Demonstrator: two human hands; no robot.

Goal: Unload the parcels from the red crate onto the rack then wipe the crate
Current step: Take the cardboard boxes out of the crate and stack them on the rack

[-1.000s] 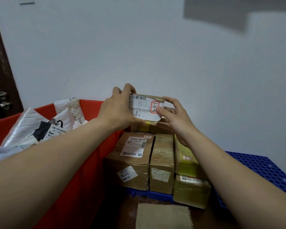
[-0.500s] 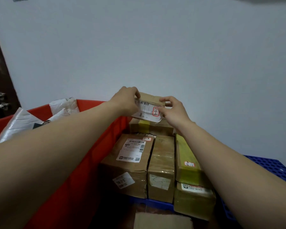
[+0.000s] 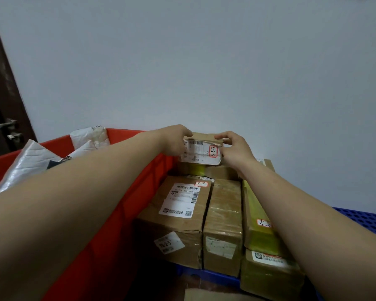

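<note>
Left hand (image 3: 175,140) and right hand (image 3: 237,148) grips pinch small parcel (image 3: 201,152) by its ends; uneven stack (image 3: 223,213) below, off-centre release could tip it off

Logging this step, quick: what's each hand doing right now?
Left hand: grips the small parcel by its left end.
Right hand: pinches its right end.

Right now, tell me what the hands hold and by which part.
Both hold one small labelled parcel: the left hand grips its left end, the right hand pinches its right end.
</note>
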